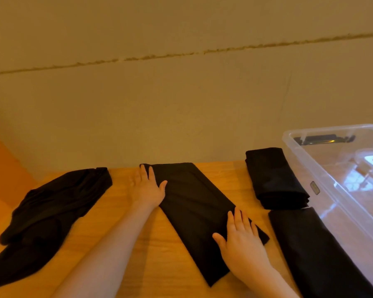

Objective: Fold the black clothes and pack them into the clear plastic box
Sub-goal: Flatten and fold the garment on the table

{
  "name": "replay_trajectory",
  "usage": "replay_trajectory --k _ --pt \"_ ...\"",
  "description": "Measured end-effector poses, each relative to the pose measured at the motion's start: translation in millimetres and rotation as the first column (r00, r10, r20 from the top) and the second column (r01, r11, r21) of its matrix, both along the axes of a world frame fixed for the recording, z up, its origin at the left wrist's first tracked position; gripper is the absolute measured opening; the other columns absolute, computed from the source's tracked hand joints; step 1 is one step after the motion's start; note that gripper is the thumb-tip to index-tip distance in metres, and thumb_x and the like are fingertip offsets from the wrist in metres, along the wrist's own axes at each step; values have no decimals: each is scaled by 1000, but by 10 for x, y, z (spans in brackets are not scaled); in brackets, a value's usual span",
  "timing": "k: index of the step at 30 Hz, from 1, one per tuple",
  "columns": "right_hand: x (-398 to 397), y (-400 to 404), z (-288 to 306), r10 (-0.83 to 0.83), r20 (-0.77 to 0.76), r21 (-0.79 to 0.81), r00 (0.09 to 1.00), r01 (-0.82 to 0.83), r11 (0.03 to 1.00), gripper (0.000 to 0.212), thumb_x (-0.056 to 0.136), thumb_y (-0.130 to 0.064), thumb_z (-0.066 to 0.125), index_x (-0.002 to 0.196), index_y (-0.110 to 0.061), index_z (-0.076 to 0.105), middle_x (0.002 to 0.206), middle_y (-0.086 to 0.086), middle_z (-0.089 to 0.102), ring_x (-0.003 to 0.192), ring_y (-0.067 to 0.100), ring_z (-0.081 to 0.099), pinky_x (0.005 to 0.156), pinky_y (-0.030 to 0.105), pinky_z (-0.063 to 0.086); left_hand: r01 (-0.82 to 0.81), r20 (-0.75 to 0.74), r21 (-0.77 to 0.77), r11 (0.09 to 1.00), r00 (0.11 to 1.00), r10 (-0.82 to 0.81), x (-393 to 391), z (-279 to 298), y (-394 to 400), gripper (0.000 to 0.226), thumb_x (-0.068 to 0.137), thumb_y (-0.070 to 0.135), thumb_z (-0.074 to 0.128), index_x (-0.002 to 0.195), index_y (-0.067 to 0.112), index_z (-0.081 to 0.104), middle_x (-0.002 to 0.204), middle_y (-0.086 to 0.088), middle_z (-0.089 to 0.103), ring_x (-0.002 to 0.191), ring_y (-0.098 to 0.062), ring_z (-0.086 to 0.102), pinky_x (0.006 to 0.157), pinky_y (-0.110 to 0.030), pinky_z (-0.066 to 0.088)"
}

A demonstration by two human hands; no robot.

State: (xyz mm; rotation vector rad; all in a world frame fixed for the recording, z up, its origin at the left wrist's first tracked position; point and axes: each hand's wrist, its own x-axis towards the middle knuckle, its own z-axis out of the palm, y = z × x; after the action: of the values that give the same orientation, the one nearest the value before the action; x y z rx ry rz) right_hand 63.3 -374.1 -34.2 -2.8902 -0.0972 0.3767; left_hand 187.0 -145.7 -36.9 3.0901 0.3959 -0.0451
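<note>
Head view shows your two hands flat on one garment, a long black strip [194, 211] lying on the table [121, 211] in front of you. Your left hand [148, 189] rests on its far end with fingers straight and slightly spread, part on cloth and part on wood. Your right hand [241, 235] presses its right edge nearer you, fingers straight and together. Neither hand grips anything — both are pressing.

What matters for the next fold is the strip's long axis: it runs diagonally, from far-left by the wall to near-right. The near end [211, 274] lies just left of your right wrist, so your right hand is the nearer one to lift it, while your left can pin the far end. Folding along that axis, near end up to far end, looks like the natural move.

To the right, a folded bundle [274, 179] and a second dark piece [314, 250] lie just beside the clear box [340, 190], which holds no clothes as far as you can see. An unfolded heap [52, 209] waits well to your left. Judging by this, folding is partly done and packing has not begun.
</note>
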Motion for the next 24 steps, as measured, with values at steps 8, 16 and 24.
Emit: replay_trajectory --k 8,16,24 --pt "168 -230 105 157 37 -5 987 -157 988 62 97 -48 16 148 -17 -3 156 1 -11 142 13 -12 114 30 -2 17 -36 -205 979 999 -25 -779 -76 -738 78 94 60 22 150 13 -5 157 -11 -11 145 -29 -11 118 -43 2" --pt "-25 -147 -7 97 21 14 995 -98 995 79 86 -63 -3 148 -13 -5 156 7 -11 143 19 -11 114 33 -4 99 -66 -151 983 992 -110 -905 -135 -536 76 93 62 20 150 17 -6 158 -5 -11 145 -23 -11 117 -42 -1" --pt "-189 -238 121 205 72 75 976 -210 975 65 100 -28 36 147 -20 -7 155 0 -15 138 11 -18 115 29 0 249 -14 -201 947 966 -257 -1254 51 -506 65 100 41 32 150 23 -5 158 -2 -13 144 -20 -15 116 -42 -3"
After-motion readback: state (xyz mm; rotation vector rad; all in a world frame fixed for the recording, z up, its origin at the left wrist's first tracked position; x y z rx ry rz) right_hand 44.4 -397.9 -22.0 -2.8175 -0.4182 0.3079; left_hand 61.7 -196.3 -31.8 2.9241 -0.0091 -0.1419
